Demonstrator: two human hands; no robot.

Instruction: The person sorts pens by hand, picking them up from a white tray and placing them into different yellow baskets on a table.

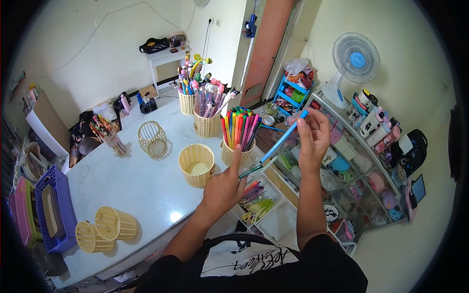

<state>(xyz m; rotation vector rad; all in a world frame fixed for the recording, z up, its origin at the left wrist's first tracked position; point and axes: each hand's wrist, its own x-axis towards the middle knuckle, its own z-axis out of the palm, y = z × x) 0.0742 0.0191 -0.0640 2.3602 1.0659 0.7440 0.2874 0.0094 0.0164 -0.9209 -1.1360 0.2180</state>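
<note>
My left hand [221, 191] is closed around a dark green marker [251, 171], with its index finger stretched upward. Higher up on the right, my right hand [313, 139] pinches a light blue marker [284, 137] near its upper end. The blue marker slants down and its lower end is close to the green marker's tip; whether they touch I cannot tell. Just beyond my left hand, a cream woven basket [228, 154] holds colourful markers [240, 128] standing upright. Beside it on the left is a cream basket [196, 165] with nothing in it.
Baskets of decorated pens [206, 125] stand further back. A round wire-like basket [152, 140], two cream baskets [116, 223] and purple trays [55, 210] are to the left. Below my hands, a white tray [277, 227] holds pencils. A glass cabinet [351, 180] and fan stand right.
</note>
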